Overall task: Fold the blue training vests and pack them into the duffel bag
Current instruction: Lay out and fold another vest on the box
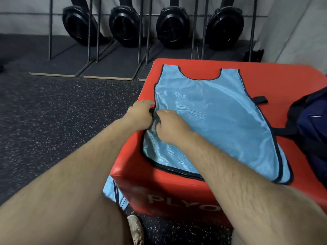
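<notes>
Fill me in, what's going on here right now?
A person has a vest spread flat on the red box. The left hand and right hand grip its left edge, likely starting a fold. The bag waits on the box's right side. A second vest hangs by the box's near corner.

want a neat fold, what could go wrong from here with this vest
The left hand and right hand grip the vest close together at its left edge, so the fabric may bunch instead of folding straight.
Its near hem lies at the front edge of the red box and could slip off.
More blue fabric hangs beside the box near a shoe and might get stepped on.
</notes>
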Demonstrator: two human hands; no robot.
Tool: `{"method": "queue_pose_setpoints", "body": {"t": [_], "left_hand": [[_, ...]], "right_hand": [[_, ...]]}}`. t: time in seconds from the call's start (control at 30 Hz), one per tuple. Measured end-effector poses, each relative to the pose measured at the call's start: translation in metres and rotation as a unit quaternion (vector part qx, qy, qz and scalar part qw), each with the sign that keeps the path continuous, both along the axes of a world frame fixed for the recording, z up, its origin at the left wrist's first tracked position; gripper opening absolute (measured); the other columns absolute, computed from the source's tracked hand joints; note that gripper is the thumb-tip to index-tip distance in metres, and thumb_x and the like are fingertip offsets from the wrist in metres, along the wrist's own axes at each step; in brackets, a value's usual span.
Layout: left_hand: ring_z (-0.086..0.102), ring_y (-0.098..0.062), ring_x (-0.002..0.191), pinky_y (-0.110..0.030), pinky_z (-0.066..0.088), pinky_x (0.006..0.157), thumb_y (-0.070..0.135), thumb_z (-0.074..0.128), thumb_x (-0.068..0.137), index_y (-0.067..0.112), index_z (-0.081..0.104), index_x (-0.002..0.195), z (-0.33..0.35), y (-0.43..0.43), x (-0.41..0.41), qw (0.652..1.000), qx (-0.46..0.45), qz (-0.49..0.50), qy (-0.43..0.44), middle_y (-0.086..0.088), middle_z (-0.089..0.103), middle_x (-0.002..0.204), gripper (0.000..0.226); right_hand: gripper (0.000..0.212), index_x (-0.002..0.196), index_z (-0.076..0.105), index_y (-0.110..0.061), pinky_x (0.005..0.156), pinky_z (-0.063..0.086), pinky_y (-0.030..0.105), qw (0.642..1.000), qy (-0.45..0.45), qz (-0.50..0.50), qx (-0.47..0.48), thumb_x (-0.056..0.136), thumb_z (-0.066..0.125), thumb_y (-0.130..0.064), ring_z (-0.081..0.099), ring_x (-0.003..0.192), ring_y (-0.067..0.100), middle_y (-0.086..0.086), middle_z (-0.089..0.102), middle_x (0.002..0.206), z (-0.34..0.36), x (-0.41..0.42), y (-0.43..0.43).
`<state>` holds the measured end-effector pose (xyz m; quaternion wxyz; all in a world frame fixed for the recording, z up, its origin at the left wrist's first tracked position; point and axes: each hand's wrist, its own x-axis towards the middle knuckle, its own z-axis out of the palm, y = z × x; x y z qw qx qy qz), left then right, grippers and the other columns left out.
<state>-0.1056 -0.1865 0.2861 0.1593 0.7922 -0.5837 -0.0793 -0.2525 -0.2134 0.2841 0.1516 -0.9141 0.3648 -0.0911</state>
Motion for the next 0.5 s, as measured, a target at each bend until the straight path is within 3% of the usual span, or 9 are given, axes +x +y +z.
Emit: {"method": "queue_pose_setpoints", "body": {"t": [0.1,0.17,0.23,0.33,0.4,0.5], "left_hand": [[0.062,-0.034,0.095,-0.03,0.04,0.073,0.02,0.055,0.078,0.033,0.053,0.077,-0.01,0.002,0.011,0.997,-0.01,-0.032,0.068,0.01,0.056,0.082,0.013],[0.063,-0.025,0.093,-0.028,0.043,0.076,0.018,0.061,0.08,0.03,0.062,0.086,-0.008,0.001,0.013,0.991,-0.036,-0.032,0.122,0.01,0.06,0.087,0.014],[0.059,-0.015,0.095,-0.022,0.043,0.082,0.008,0.062,0.085,0.013,0.068,0.104,-0.005,0.0,0.016,0.983,-0.059,-0.009,0.171,0.003,0.064,0.101,0.02],[0.059,-0.018,0.087,-0.028,0.046,0.077,0.019,0.055,0.087,0.007,0.069,0.092,0.001,-0.001,0.018,0.975,-0.042,0.063,0.208,-0.001,0.065,0.09,0.019],[0.061,-0.029,0.086,-0.035,0.05,0.078,0.038,0.051,0.081,0.009,0.064,0.076,0.001,-0.004,0.023,0.98,-0.019,0.102,0.169,-0.009,0.063,0.086,0.031],[0.057,-0.032,0.103,-0.04,0.046,0.095,0.036,0.056,0.083,0.021,0.057,0.079,-0.001,-0.009,0.027,0.988,-0.008,0.142,0.065,-0.008,0.059,0.107,0.016]], "right_hand": [[0.037,0.133,0.052,-0.011,0.104,0.043,0.044,1.0,0.013,-0.003,-0.003,0.098,0.046,-0.019,0.045,0.127,0.029,0.007,0.054,0.136,-0.008,0.004,0.0],[0.041,0.14,0.049,-0.013,0.104,0.043,0.043,1.0,0.006,-0.01,-0.002,0.099,0.045,-0.019,0.046,0.129,0.029,0.007,0.054,0.139,-0.011,0.003,-0.001],[0.044,0.143,0.047,-0.018,0.101,0.045,0.043,0.999,-0.019,-0.029,0.02,0.098,0.044,-0.018,0.05,0.124,0.03,0.006,0.058,0.134,-0.012,0.003,-0.002],[0.046,0.14,0.048,-0.026,0.097,0.049,0.045,0.996,-0.056,-0.051,0.039,0.094,0.041,-0.024,0.058,0.116,0.032,0.006,0.065,0.127,-0.015,0.007,-0.001],[0.046,0.133,0.053,-0.027,0.093,0.051,0.045,0.994,-0.078,-0.058,0.041,0.09,0.036,-0.03,0.062,0.109,0.031,0.005,0.069,0.116,-0.018,0.009,0.0],[0.034,0.12,0.061,-0.023,0.09,0.05,0.043,0.992,-0.112,-0.055,0.02,0.091,0.043,-0.022,0.061,0.104,0.028,0.003,0.07,0.105,-0.017,0.011,-0.008]]}}
